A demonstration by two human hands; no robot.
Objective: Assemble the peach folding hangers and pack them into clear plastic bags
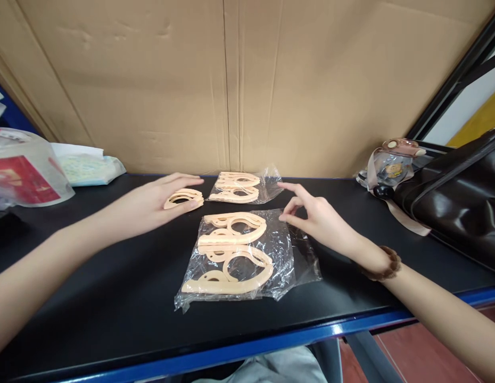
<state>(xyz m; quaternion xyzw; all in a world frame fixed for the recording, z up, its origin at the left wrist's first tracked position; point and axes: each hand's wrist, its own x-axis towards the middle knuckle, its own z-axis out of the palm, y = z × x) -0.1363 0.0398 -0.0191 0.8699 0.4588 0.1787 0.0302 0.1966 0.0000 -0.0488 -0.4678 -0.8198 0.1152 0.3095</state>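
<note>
My left hand (157, 199) reaches around a beige folding clothes hanger (183, 198) lying on the black tabletop. Its fingers are stretched out along the far side, and the thumb touches the near edge. My right hand (317, 218) is beside two clear plastic bags, index finger extended toward the edge of the far bag (267, 186), the other fingers loosely bent. Its thumb is at the right edge of the near bag (281, 255); whether it touches is unclear. Beige folding hangers (239, 282) lie inside the near bag, and more hangers (237, 183) fill the far one.
Cardboard (247, 85) stands behind the black table (131, 308), which has a blue front edge. At left are a translucent container (27, 167) and a tissue pack (90, 165). A clear bottle with a strap (393, 165) and a dark brown bag (459, 197) stand at right.
</note>
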